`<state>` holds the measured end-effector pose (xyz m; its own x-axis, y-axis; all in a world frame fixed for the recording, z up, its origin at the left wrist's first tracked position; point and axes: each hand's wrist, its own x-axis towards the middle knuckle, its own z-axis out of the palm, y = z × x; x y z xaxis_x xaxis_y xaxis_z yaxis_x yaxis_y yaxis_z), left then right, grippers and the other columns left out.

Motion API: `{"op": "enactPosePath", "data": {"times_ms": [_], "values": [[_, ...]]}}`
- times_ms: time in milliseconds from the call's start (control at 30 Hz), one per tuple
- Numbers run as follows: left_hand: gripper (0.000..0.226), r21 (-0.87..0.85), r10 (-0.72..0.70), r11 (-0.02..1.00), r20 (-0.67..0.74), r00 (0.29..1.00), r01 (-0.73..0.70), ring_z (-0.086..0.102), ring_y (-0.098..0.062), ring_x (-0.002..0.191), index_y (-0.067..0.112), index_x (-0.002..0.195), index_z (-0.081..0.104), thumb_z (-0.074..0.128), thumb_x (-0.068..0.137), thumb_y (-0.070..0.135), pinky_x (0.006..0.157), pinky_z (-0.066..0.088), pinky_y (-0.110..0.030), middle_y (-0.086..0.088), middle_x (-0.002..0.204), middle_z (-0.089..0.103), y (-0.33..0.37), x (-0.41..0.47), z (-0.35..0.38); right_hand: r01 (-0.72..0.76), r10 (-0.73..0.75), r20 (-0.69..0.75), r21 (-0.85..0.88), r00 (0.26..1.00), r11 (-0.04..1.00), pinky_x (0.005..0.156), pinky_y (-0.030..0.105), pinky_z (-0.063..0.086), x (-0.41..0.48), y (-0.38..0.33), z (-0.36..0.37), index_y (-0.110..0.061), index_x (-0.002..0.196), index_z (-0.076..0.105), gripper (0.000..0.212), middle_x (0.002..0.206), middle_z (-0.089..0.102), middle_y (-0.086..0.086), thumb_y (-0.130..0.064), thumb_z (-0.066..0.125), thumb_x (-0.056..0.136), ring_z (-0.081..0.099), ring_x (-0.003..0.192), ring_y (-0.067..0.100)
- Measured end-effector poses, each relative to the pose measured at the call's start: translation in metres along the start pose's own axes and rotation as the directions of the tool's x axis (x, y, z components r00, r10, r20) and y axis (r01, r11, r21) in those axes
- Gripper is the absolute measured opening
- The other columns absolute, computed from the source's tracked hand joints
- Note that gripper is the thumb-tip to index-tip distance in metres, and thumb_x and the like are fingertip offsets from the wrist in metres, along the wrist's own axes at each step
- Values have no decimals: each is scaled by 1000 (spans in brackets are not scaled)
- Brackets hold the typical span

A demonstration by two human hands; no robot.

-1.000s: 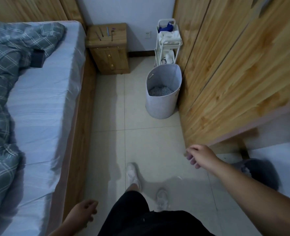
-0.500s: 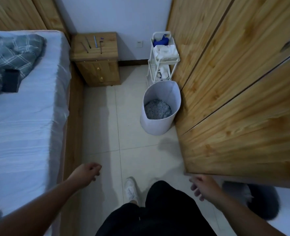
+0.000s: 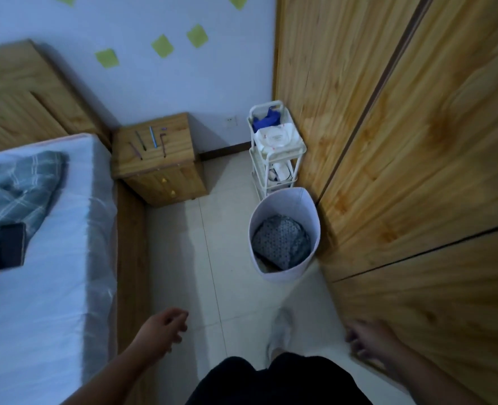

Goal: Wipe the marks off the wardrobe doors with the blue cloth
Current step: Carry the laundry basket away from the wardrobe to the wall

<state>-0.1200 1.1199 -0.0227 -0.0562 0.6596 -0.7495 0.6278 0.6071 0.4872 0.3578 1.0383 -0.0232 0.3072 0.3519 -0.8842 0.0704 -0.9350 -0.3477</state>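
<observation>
Head view: a person stands in a narrow aisle between a bed (image 3: 37,258) on the left and the wardrobe doors (image 3: 402,141) on the right. Compared with half a second ago, the view has tipped upward, so green notes (image 3: 162,45) on the far wall now show, and the nightstand (image 3: 157,159) and basket (image 3: 284,229) sit lower in the picture.

The blue cloth (image 3: 266,119) lies bunched on the top shelf of a white cart (image 3: 296,147) in the far corner, just behind the basket and beside the wardrobe, well apart from both hands.

The left hand (image 3: 166,328) hangs over the floor near the bed frame, fingers loosely curled, holding nothing, much as before. The right hand (image 3: 367,340) is blurred, low beside the nearest door; its fingers look loosely bent and empty. Whether it touches the wood cannot be told. One white shoe (image 3: 280,331) shows blurred between the hands.
</observation>
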Motion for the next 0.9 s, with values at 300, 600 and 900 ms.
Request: {"op": "enactPosePath", "data": {"times_ms": [300,600,900], "values": [[11,28,-90,996,79,993,88,69,-17,58,23,101,75,65,99,28,49,46,-27,-5,81,79,59,59,-41,307,-314,-71,-91,947,947,41,23,41,32,-209,8,-4,89,71,24,80,71,18,-22,57,97,56,50,16],[15,185,3,982,235,972,-47,57,-18,58,10,111,67,56,105,18,40,38,-20,-10,85,70,189,190,-89,107,-101,-145,34,984,994,44,24,42,55,-226,37,-8,83,70,26,64,69,3,-27,58,97,56,47,15],[10,331,21,934,317,948,-131,70,-22,80,29,99,69,61,100,23,63,48,-28,-3,89,75,278,323,-52,-74,133,-210,264,969,962,53,32,49,115,-194,56,-9,89,73,15,80,75,12,-19,62,93,64,60,21]]}}
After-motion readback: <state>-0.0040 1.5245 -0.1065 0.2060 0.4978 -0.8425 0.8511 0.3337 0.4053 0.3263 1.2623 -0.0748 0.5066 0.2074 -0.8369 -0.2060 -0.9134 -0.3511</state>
